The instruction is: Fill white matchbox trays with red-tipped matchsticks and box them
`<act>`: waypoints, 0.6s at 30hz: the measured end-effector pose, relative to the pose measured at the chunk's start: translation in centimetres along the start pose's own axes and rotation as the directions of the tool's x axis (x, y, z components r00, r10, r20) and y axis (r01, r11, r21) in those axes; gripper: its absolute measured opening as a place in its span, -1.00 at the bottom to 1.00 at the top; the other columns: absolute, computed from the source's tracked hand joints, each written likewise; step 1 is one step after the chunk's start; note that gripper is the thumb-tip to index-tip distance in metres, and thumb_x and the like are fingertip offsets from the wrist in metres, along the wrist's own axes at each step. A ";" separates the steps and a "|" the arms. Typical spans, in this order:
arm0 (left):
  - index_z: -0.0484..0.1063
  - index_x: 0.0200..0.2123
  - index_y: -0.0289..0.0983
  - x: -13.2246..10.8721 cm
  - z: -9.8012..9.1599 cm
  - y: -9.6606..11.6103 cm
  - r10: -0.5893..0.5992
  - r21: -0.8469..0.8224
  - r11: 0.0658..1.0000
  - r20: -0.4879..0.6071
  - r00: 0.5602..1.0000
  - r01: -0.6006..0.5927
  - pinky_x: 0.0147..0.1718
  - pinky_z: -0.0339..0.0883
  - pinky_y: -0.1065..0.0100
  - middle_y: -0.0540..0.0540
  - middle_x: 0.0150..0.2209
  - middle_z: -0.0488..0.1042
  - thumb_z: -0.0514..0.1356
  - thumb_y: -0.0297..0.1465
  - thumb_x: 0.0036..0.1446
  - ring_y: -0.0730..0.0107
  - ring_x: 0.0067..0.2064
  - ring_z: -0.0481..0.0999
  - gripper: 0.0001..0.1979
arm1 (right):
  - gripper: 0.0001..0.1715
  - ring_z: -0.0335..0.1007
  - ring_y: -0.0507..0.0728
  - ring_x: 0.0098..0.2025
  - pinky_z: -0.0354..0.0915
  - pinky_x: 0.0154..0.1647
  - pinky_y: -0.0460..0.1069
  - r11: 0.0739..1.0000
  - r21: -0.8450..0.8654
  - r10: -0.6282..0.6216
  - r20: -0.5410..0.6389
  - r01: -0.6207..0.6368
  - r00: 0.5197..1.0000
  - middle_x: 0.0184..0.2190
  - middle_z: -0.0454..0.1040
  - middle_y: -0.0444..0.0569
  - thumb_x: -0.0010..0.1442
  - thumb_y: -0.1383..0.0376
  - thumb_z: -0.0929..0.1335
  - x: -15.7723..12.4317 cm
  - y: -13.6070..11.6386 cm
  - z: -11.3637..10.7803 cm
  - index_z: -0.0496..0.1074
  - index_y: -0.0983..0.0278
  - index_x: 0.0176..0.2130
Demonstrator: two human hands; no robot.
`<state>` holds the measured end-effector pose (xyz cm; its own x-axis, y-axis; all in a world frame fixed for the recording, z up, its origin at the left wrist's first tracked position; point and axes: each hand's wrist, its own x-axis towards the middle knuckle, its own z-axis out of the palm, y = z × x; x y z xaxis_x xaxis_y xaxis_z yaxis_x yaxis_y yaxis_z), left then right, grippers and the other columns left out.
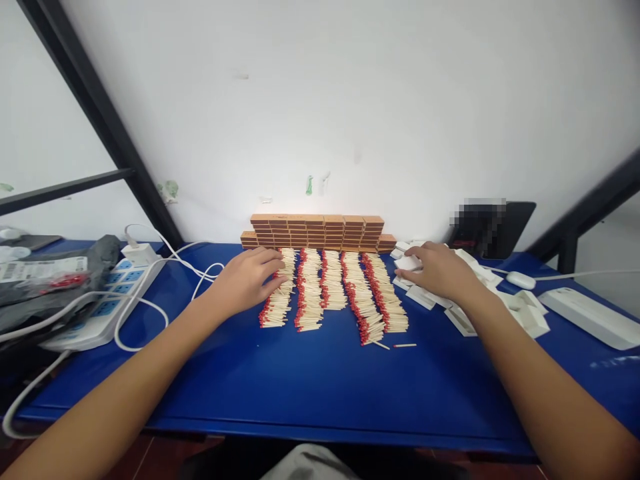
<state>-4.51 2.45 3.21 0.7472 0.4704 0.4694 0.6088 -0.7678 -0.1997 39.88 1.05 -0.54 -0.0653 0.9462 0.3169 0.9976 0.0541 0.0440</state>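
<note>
Rows of loose red-headed matches (pixel 332 283) lie side by side on the blue table. My left hand (pixel 250 279) rests at the leftmost row, its fingers curved over the upper part and the thumb apart from them. On the right, my right hand (pixel 443 270) reaches into a pile of white paper matchbox trays (pixel 523 313). Between its thumb and forefinger is one small white tray (pixel 409 263). Behind the matches, closed brown matchboxes (pixel 317 232) are stacked in a low wall. A single match (pixel 405 345) lies apart, in front of the rows.
A white power strip (pixel 107 307) with cables and a grey plastic bag (pixel 45 287) are at the left. To the right are a dark tablet-like panel (pixel 517 230), a white cable adapter (pixel 521 280) and a long white box (pixel 593 317). Black frame bars (pixel 95 93) slant beside the wall.
</note>
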 end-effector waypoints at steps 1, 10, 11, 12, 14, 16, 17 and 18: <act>0.57 -0.06 -0.25 0.0 0.1 0.0 0.002 -0.001 1.000 0.005 1.000 -0.002 0.00 0.54 0.09 -0.22 0.00 0.63 0.18 -0.30 0.40 0.06 0.01 0.63 -0.79 | -0.41 0.46 0.48 0.07 0.35 0.04 0.25 1.000 -0.012 0.006 -0.009 -0.006 1.000 -0.03 0.59 0.28 0.22 -0.04 0.40 0.0 0.0 -0.1 0.59 0.34 0.04; 0.53 0.01 -0.28 0.1 0.3 1.0 0.016 -0.148 0.988 -0.122 0.992 -0.034 -0.03 0.55 0.11 -0.19 -0.04 0.64 0.22 -0.25 0.40 0.12 -0.03 0.64 -0.75 | -0.49 0.45 0.20 -0.28 0.35 -0.29 0.08 0.615 0.780 0.279 -0.084 -0.111 0.957 -0.16 0.60 0.08 0.20 -0.04 0.42 -0.3 -4.9 -4.0 0.54 0.21 0.01; 0.52 0.04 -0.29 0.2 0.2 1.5 -0.014 -0.196 0.980 -0.165 0.986 -0.019 -0.02 0.55 0.12 -0.19 -0.04 0.64 0.25 -0.24 0.39 0.13 -0.02 0.64 -0.71 | -0.55 0.40 0.17 -0.32 0.29 -0.38 0.03 0.407 0.906 0.226 0.022 -0.115 0.974 -0.20 0.58 0.05 0.22 -0.03 0.40 -0.7 -6.4 -4.4 0.53 0.20 -0.04; 0.51 0.07 -0.29 0.2 0.1 2.2 -0.043 -0.236 0.972 -0.208 0.977 -0.008 -0.02 0.55 0.13 -0.19 -0.03 0.64 0.28 -0.23 0.36 0.14 -0.02 0.64 -0.68 | -0.60 0.36 0.13 -0.33 0.24 -0.43 -0.01 0.197 0.971 0.118 0.114 -0.136 0.986 -0.21 0.55 0.03 0.23 0.00 0.39 -1.1 -8.0 -4.7 0.52 0.20 -0.07; 0.48 0.12 -0.30 0.3 -0.1 3.7 -0.054 -0.296 0.955 -0.273 0.961 -0.031 0.02 0.55 0.12 -0.21 -0.03 0.64 0.32 -0.21 0.33 0.15 -0.01 0.63 -0.61 | -0.69 0.31 0.08 -0.35 0.19 -0.45 -0.05 -0.081 0.975 -0.062 0.200 -0.205 0.978 -0.26 0.50 -0.03 0.24 0.06 0.40 -2.2 -11.2 -4.9 0.49 0.21 -0.14; 0.46 0.16 -0.31 0.4 -0.2 5.1 -0.055 -0.342 0.938 -0.296 0.954 -0.052 0.07 0.53 0.10 -0.23 0.01 0.62 0.35 -0.20 0.31 0.15 0.02 0.62 -0.54 | -0.72 0.28 0.07 -0.36 0.19 -0.46 -0.06 -0.194 0.933 -0.192 0.267 -0.304 0.944 -0.34 0.44 -0.07 0.25 0.08 0.42 -3.4 -13.9 -4.9 0.48 0.22 -0.16; 0.45 0.18 -0.31 0.4 -0.2 5.7 -0.059 -0.365 0.929 -0.302 0.951 -0.058 0.08 0.52 0.10 -0.24 0.02 0.62 0.36 -0.19 0.29 0.15 0.04 0.62 -0.51 | -0.71 0.28 0.07 -0.37 0.18 -0.47 -0.07 -0.218 0.909 -0.246 0.301 -0.356 0.921 -0.36 0.42 -0.08 0.25 0.08 0.42 -3.9 -14.9 -4.8 0.48 0.23 -0.16; 0.44 0.19 -0.30 0.5 -0.1 6.3 -0.069 -0.389 0.919 -0.305 0.950 -0.058 0.10 0.51 0.09 -0.24 0.04 0.62 0.37 -0.17 0.28 0.14 0.06 0.61 -0.49 | -0.69 0.28 0.07 -0.37 0.19 -0.47 -0.07 -0.240 0.892 -0.288 0.311 -0.383 0.906 -0.37 0.42 -0.08 0.26 0.06 0.42 -4.4 -15.7 -4.7 0.48 0.24 -0.14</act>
<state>-0.38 -2.18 2.26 0.5863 0.3673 0.7220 0.4125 -0.9025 0.1242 24.35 -5.44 1.82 -0.3387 0.9407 -0.0208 -0.1922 -0.0908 -0.9772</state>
